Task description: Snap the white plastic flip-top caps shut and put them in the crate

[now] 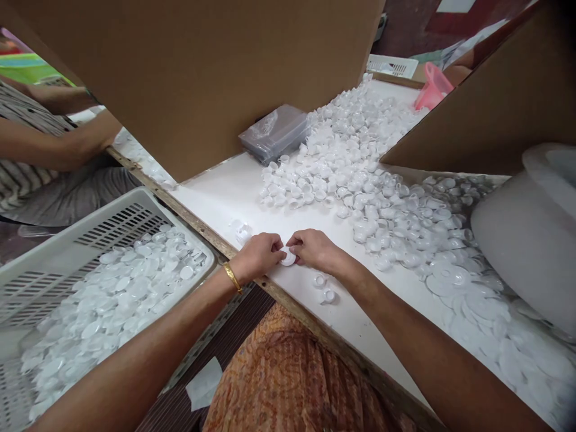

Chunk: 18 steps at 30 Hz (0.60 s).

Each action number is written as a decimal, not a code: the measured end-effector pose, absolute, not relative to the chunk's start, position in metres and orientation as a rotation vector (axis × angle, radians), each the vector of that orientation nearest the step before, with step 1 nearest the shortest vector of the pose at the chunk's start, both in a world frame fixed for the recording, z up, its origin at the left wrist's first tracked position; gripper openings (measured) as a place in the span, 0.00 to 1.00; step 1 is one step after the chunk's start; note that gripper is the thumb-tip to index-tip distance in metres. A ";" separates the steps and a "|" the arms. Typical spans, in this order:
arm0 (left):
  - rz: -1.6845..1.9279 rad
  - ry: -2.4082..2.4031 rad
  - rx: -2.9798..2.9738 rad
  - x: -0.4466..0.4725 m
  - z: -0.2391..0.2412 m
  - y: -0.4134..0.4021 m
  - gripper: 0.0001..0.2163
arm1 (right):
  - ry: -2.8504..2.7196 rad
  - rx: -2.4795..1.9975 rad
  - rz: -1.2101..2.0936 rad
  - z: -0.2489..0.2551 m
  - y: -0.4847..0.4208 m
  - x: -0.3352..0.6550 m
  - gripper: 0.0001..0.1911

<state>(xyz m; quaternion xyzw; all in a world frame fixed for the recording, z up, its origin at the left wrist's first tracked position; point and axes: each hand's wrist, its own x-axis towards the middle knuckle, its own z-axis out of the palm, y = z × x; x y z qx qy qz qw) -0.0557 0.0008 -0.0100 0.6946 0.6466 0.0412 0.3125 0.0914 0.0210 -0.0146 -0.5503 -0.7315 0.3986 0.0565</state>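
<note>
A small round white plastic disc (288, 257) is pinched between both hands, just above the near edge of the white table (216, 195). My left hand (257, 255) grips its left side with thumb and finger. On its other side, my right hand (312, 249) has its fingers closed on the same disc. Two little white plastic cups (328, 296) lie on the table below my right hand. A few clear-white pieces (243, 232) rest beyond my left hand. The undersides of my fingers are hidden.
A heap of small white plastic cups (355, 156) spreads across the table, with flat white discs (486, 318) at the right. A vented basket (135, 207) of white pieces stands at left. Cardboard panels (216, 78), a clear plastic pack (274, 132) and a large white tub (517, 222) surround the work. Someone sits left.
</note>
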 end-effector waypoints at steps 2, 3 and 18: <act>0.112 1.703 1.771 -0.057 -0.009 0.000 0.05 | -2.206 -1.674 1.111 -0.009 0.013 0.097 0.11; 0.115 1.694 1.751 -0.057 -0.008 -0.001 0.07 | -2.208 -1.663 1.023 -0.006 0.006 0.100 0.12; 0.457 1.803 2.604 0.000 -0.040 0.032 0.20 | -2.125 -1.395 0.378 -0.021 -0.086 0.148 0.09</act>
